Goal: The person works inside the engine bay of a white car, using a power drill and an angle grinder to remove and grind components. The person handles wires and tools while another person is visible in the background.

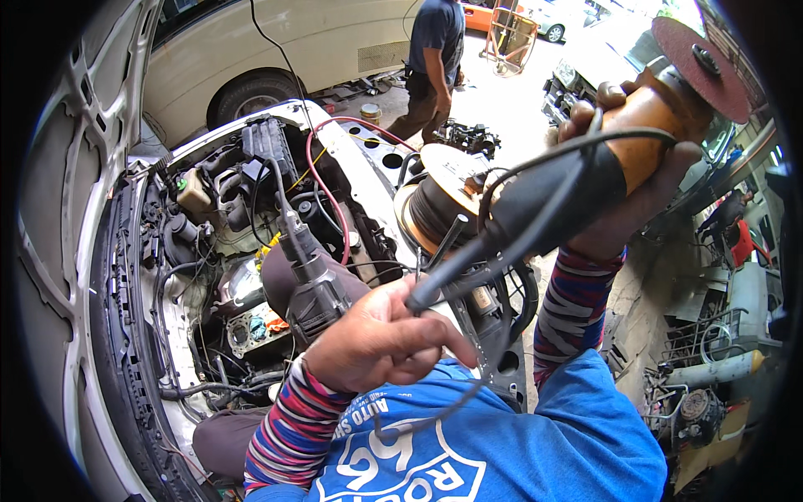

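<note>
An orange and black angle grinder [585, 176] is raised at the upper right, its reddish-brown disc [698, 67] facing up and away. My right hand [623, 159] is wrapped round the grinder's orange body. Lower and to the left, my left hand [389, 335] is closed around the black power cord [418, 297] near the tool's tail end, with the index finger stretched to the right. Behind this hand, a black ribbed tool [316, 289] with its own cord rests by my knee [288, 268] over the engine bay [226, 335].
Beyond the white fender [360, 176] stands a spool of black cable [439, 205]. A red hose [322, 180] arcs over the fender. The raised hood [58, 217] is at left, a cream van [326, 50] behind. A person [435, 67] stands at the back; machine parts [703, 410] lie at right.
</note>
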The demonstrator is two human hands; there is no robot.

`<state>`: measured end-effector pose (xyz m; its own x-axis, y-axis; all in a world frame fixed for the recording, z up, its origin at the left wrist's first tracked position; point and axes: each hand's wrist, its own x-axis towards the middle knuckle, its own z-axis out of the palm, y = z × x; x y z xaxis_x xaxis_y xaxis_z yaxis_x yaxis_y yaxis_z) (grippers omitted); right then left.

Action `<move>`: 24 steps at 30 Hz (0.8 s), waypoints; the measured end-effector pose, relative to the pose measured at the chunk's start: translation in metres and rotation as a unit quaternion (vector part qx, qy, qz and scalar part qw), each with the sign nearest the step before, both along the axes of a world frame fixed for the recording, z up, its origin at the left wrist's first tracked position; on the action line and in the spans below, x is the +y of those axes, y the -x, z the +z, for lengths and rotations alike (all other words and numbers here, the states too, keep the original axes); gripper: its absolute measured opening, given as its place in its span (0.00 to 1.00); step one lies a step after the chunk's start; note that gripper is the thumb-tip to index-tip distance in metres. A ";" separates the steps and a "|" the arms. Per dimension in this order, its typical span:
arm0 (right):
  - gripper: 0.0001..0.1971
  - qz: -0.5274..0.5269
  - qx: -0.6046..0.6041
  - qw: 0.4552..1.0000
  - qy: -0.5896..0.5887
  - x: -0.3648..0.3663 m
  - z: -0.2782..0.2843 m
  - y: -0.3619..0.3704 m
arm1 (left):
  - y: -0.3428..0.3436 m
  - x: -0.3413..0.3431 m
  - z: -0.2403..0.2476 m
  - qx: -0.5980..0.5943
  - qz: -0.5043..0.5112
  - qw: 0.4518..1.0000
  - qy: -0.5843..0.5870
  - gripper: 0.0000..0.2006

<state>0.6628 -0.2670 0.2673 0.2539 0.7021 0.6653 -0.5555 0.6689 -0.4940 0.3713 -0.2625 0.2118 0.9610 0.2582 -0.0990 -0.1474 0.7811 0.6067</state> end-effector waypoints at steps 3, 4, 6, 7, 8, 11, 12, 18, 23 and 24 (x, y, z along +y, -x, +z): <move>0.47 0.091 0.042 0.993 -0.054 0.003 -0.016 0.004 | -0.004 0.002 -0.007 0.020 0.042 0.998 -0.031 0.20; 0.47 0.088 0.047 0.993 -0.063 0.004 -0.021 0.006 | -0.005 0.002 -0.009 0.036 0.037 0.998 -0.044 0.23; 0.47 0.079 0.045 0.992 -0.085 0.006 -0.031 0.010 | -0.010 -0.001 -0.014 0.029 -0.009 0.996 -0.082 0.31; 0.47 0.098 0.044 0.989 -0.097 0.006 -0.035 0.011 | -0.012 -0.004 -0.015 -0.019 -0.030 0.999 -0.034 0.36; 0.47 0.099 0.062 0.989 -0.092 0.006 -0.037 0.011 | -0.015 -0.005 -0.016 -0.078 -0.057 0.995 -0.032 0.39; 0.47 0.108 0.096 0.986 -0.082 0.006 -0.044 0.015 | -0.020 -0.015 -0.014 -0.104 -0.023 0.991 0.077 0.27; 0.47 0.120 0.108 0.984 -0.079 0.006 -0.045 0.015 | -0.021 -0.016 -0.014 -0.114 -0.014 0.988 0.108 0.24; 0.52 0.183 0.087 0.978 -0.042 -0.001 -0.050 0.011 | 0.012 0.021 0.006 0.039 0.302 0.947 -0.101 0.09; 0.39 -0.007 -0.155 0.969 0.191 -0.016 -0.059 0.015 | 0.078 0.065 0.101 -0.176 0.279 0.863 -0.382 0.08; 0.34 -0.034 -0.209 0.950 0.228 -0.017 -0.059 0.017 | 0.088 0.063 0.124 -0.163 0.282 0.839 -0.436 0.11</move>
